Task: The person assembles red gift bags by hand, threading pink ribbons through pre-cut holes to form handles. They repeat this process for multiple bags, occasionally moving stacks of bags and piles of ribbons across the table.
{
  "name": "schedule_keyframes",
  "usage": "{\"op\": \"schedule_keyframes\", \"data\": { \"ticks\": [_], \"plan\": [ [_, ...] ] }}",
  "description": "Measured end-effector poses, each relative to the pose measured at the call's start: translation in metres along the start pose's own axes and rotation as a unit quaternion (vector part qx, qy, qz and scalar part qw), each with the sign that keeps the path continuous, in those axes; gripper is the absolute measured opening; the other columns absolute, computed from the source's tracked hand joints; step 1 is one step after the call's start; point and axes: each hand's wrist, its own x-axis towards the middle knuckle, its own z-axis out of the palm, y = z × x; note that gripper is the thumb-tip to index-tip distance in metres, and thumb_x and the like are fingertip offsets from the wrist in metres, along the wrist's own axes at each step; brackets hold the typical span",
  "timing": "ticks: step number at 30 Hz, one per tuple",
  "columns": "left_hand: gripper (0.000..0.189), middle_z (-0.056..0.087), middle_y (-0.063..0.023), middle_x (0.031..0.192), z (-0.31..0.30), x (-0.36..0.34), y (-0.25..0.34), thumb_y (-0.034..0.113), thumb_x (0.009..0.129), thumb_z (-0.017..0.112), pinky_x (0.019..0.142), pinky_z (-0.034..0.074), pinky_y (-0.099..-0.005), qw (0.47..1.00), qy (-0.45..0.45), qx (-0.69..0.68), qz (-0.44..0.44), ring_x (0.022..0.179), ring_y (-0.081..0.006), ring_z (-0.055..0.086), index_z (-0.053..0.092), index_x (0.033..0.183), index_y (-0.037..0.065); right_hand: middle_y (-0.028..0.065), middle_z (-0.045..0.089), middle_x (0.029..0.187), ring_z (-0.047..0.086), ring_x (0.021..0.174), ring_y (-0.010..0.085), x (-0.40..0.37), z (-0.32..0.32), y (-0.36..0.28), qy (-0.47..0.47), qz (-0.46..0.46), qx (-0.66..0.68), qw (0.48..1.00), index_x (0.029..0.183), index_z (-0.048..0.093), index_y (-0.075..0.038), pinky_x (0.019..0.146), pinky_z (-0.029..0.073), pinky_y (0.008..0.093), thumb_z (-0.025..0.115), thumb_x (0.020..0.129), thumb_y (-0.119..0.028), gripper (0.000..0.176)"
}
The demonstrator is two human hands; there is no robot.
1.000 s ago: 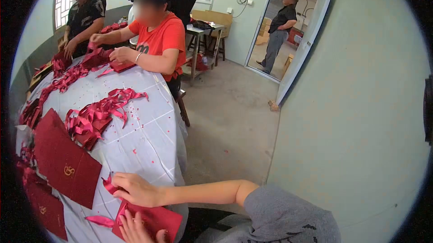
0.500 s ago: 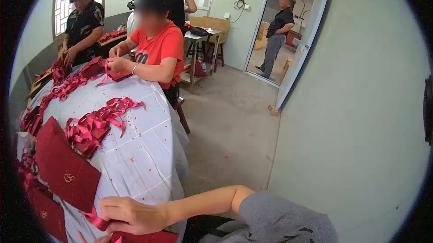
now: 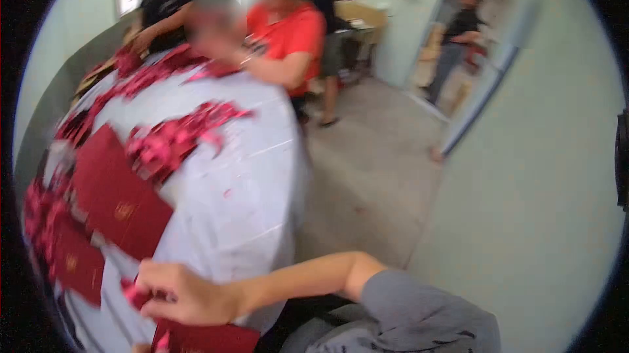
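Note:
My right hand [image 3: 187,293] reaches in from the lower right, thumb and fingers pinched on a pink-red ribbon [image 3: 134,293]. Just below it lies a dark red folder or bag [image 3: 209,338], cut off by the bottom edge, with a bit of ribbon on its left part. Only a small, blurred piece of my left hand [image 3: 141,348] shows at the bottom edge beside that red piece; its fingers are hidden. A large dark red item [image 3: 121,192] with a gold emblem rests on the white-covered table [image 3: 226,215], and a similar one [image 3: 77,262] lies at its lower left.
Red ribboned pieces [image 3: 173,143] are heaped mid-table, with more along the far left edge. A co-worker in a red shirt [image 3: 291,42] handles red pieces across the table; another in black [image 3: 167,6] works behind. Someone stands in the doorway [image 3: 458,38] beside an open door [image 3: 491,71].
The view has shifted, so the table and people appear farther right and higher, with some blur. My right hand has lifted slightly, still pinching the ribbon. Less of my left hand shows.

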Motion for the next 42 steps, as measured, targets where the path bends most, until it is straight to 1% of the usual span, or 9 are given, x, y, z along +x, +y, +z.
{"op": "schedule_keyframes", "data": {
  "ticks": [3,5,6,11,18,21,23,34,42],
  "plan": [
    [0.021,0.057,-0.0111,0.070,0.001,-0.007,-0.024,0.012,0.079,0.065,0.072,0.040,-0.0289,0.985,0.003,-0.072,-0.154,0.073,-0.0163,0.051,0.053,0.069,-0.002,0.0080,0.053,0.077,0.051,0.065,0.0139,0.008,0.002,0.006,-0.031,0.038,0.007,0.999,0.090,0.061,-0.001,0.056,0.040,0.0266,0.067,0.076,-0.007,0.017],
    [0.019,0.051,-0.0091,0.066,-0.010,-0.003,0.000,0.013,0.077,0.067,0.067,0.038,-0.0301,0.987,0.002,-0.044,-0.153,0.067,-0.0188,0.046,0.056,0.076,-0.002,0.0057,0.057,0.081,0.057,0.073,0.0097,0.016,0.005,0.008,-0.067,0.138,0.075,0.985,0.092,0.062,-0.001,0.063,0.045,0.0230,0.064,0.081,-0.008,0.013],
    [0.023,0.044,-0.0093,0.052,-0.007,0.004,-0.004,0.013,0.076,0.068,0.045,0.031,-0.0295,0.989,0.081,-0.090,-0.082,0.045,-0.0153,0.041,0.053,0.067,-0.001,0.0050,0.058,0.083,0.057,0.076,0.0085,0.026,0.004,0.005,-0.098,0.163,0.076,0.979,0.093,0.062,0.000,0.065,0.046,0.0223,0.062,0.084,-0.007,0.012],
    [0.020,0.049,-0.0011,0.057,-0.038,0.015,-0.060,0.014,0.080,0.065,0.052,0.038,-0.0236,0.983,0.089,-0.112,-0.117,0.056,-0.0063,0.046,0.056,0.072,-0.002,0.0020,0.061,0.102,0.056,0.081,0.0042,0.056,0.013,0.027,-0.152,0.198,0.114,0.962,0.121,0.054,-0.006,0.057,0.041,0.0167,0.053,0.088,-0.005,0.033],
    [0.026,0.045,-0.0012,0.061,-0.097,0.082,-0.139,0.020,0.088,0.059,0.052,0.034,-0.0237,0.969,0.235,0.051,-0.055,0.058,-0.0054,0.040,0.055,0.076,-0.002,0.0026,0.060,0.087,0.056,0.074,0.0075,0.048,0.001,0.060,-0.090,0.293,0.078,0.949,0.101,0.060,0.001,0.063,0.046,0.0212,0.052,0.088,-0.004,0.017],
    [0.024,0.057,-0.0076,0.063,-0.092,0.114,-0.172,0.025,0.086,0.060,0.057,0.042,-0.0278,0.973,0.218,0.076,-0.015,0.057,-0.0159,0.053,0.062,0.086,0.001,0.0033,0.062,0.093,0.054,0.072,0.0053,0.045,-0.003,0.071,-0.081,0.249,0.035,0.965,0.103,0.061,0.000,0.054,0.042,0.0177,0.051,0.090,-0.007,0.018],
    [0.038,0.061,-0.0124,0.107,-0.078,0.119,-0.175,0.036,0.087,0.056,0.085,0.042,-0.0418,0.924,0.137,0.342,-0.101,0.100,-0.0323,0.054,0.058,0.111,0.007,0.0029,0.061,0.091,0.053,0.071,0.0053,0.044,-0.005,0.073,-0.079,0.239,0.032,0.967,0.101,0.061,0.000,0.053,0.041,0.0178,0.050,0.090,-0.006,0.016],
    [0.029,0.056,-0.0146,0.110,0.016,0.104,-0.121,0.010,0.081,0.060,0.091,0.039,-0.0396,0.964,0.209,0.157,0.056,0.107,-0.0317,0.050,0.057,0.109,0.004,0.0041,0.065,0.080,0.057,0.064,0.0070,0.088,-0.098,0.080,0.081,0.181,-0.126,0.972,0.093,0.064,0.001,0.060,0.047,0.0216,0.052,0.084,0.000,0.015],
    [0.039,0.050,-0.0120,0.124,0.053,0.138,-0.069,0.001,0.082,0.056,0.098,0.037,-0.0394,0.953,0.215,0.141,0.163,0.117,-0.0304,0.044,0.054,0.120,0.007,0.0112,0.057,0.094,0.056,0.088,0.0272,0.078,-0.135,0.163,-0.047,0.005,-0.437,0.898,0.101,0.063,-0.007,0.079,0.045,0.0341,0.058,0.079,-0.003,0.024]
  ]
}}
